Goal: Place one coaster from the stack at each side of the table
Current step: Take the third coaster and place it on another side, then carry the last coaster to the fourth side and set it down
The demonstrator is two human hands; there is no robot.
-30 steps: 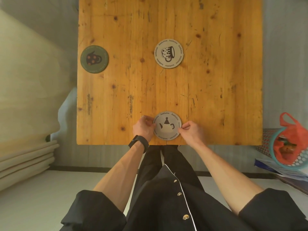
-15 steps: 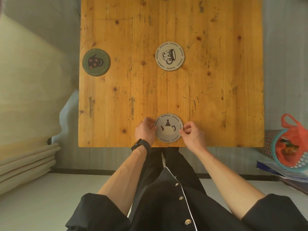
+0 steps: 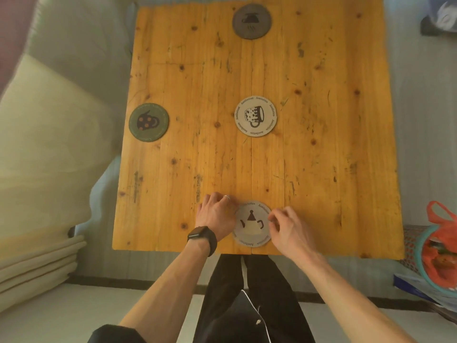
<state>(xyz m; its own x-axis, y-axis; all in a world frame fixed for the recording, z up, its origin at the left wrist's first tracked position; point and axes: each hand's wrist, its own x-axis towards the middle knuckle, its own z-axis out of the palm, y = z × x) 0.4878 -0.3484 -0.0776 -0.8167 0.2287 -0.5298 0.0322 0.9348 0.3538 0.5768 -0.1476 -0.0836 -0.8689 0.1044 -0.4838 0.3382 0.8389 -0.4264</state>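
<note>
A beige teapot coaster lies flat on the wooden table, close to its near edge. My left hand, with a ring and a black watch, has its fingertips on the coaster's left rim. My right hand curls its fingers against the right rim. A beige cup coaster sits at the table's middle; whether more lie under it I cannot tell. A green coaster lies at the left edge and a dark grey coaster at the far edge.
Pale cushions and folded mats lie left of the table. An orange bag in a teal basket stands at the right. A dark object is on the floor at the far right.
The teapot coaster was turned between my fingers until its picture faces me. Both hands stay at its rim. My view has tilted up, bringing the far grey coaster into sight.
</note>
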